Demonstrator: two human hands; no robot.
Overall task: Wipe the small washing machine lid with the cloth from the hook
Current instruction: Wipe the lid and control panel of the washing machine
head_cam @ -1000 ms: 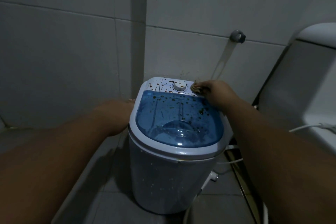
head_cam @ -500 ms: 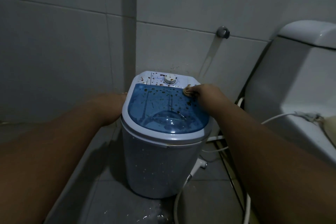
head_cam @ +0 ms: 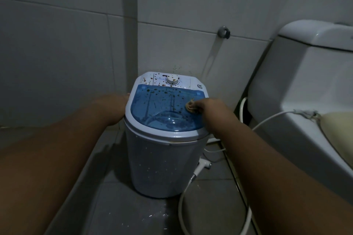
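Observation:
A small white washing machine (head_cam: 162, 162) stands on the grey floor in the corner. Its translucent blue lid (head_cam: 158, 108) is speckled with brown spots, thickest toward the back and around the white control dial (head_cam: 172, 81). My right hand (head_cam: 208, 108) presses a small bunched tan cloth (head_cam: 190, 106) onto the lid's right side. My left hand (head_cam: 112, 108) rests against the machine's left flank just under the rim; its fingers are hidden behind the body. A metal wall hook (head_cam: 223, 32) sticks out above, bare.
A white toilet (head_cam: 305, 86) fills the right side, close to the machine. A white hose (head_cam: 191, 202) loops across the floor in front of it, with a spray head (head_cam: 204, 166) lying by the machine's base. Tiled walls close in behind and to the left.
My right hand has drawn the cloth from the back-right corner by the dial forward along the lid's right side. The view has pulled back and shifted right.

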